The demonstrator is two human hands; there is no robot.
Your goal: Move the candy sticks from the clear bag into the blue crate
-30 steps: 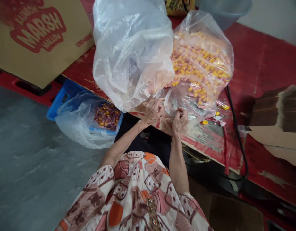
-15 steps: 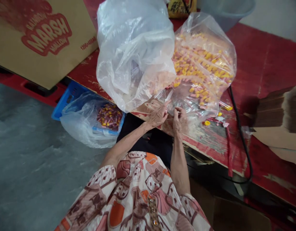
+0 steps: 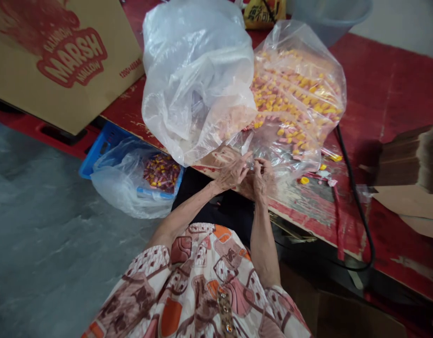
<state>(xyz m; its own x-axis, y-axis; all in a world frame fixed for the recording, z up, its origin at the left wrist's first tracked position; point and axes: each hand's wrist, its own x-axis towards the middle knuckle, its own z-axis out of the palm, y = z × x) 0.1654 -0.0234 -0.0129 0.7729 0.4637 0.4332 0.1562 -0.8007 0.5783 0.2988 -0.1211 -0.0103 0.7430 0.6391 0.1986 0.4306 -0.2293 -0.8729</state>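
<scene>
Close together at the edge of the red table (image 3: 364, 89) are my two hands. My left hand (image 3: 233, 173) has its fingers bent near a small clear item (image 3: 250, 164) that is too small to make out. My right hand (image 3: 263, 178) is closed in a pinch beside it, and what it holds is hidden. Just beyond them lies a clear bag (image 3: 300, 98) of pink pieces with yellow caps. A large cloudy plastic bag (image 3: 198, 70) stands to its left.
A blue crate (image 3: 93, 155) with bagged purple and yellow pieces sits low at the left. A marshmallow carton (image 3: 68, 61) stands behind it. Loose yellow caps (image 3: 304, 180), a black cable (image 3: 353, 202) and cardboard (image 3: 409, 159) are at the right.
The fingers of my left hand have shifted slightly, and a small clear item now shows between my hands. My right hand has hardly moved. The view has shifted a little.
</scene>
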